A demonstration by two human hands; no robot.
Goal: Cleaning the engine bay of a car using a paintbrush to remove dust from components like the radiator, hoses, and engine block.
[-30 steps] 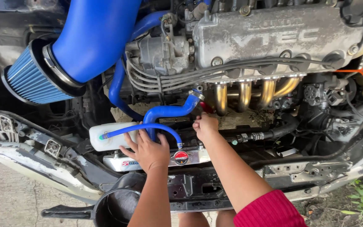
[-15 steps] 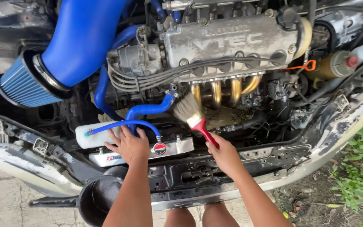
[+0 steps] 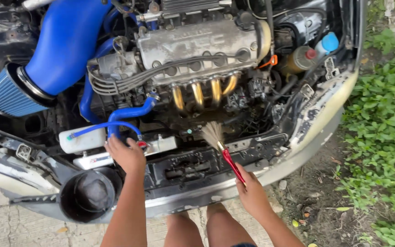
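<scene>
Brush at frame centre, red handle pinched in the right hand, bristles fanned against the dark bay just below the headers. Left hand lies flat, fingers spread, on the white radiator top at left centre, holding nothing. Blue hose above it; cone filter upper left. Best with light strokes, bristle tips only, clear of wiring.
</scene>
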